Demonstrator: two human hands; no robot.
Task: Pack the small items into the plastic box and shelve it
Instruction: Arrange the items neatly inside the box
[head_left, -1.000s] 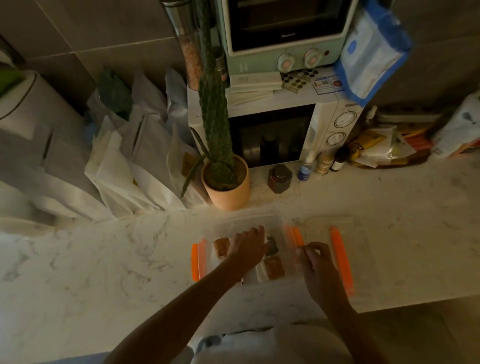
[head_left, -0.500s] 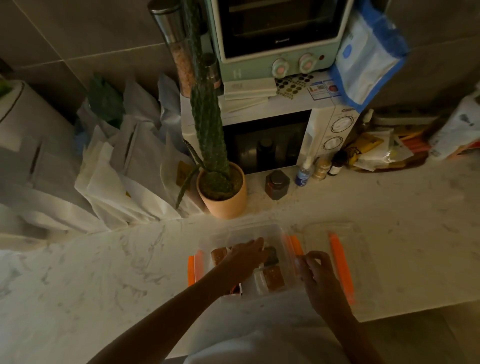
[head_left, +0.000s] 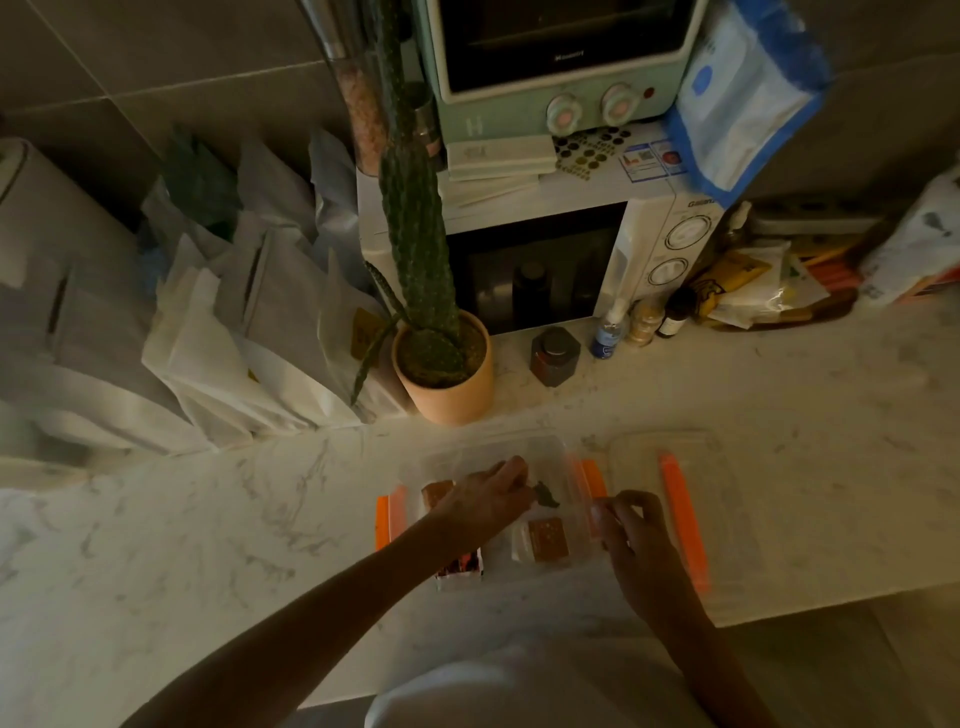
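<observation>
Two hands (head_left: 488, 501) (head_left: 631, 535), one plastic box (head_left: 545, 457).

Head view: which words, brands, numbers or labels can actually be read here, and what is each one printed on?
"Galanz", partly cut off, on the white microwave control panel top.
Small white brand word on the mint-green toaster oven door: too blurred to read.
Stickers on the microwave top: print too small.
Blue-edged white pouch: printing unreadable.
Small bottles by the microwave: labels unreadable.
Packets in the clear plastic box: no legible text.
</observation>
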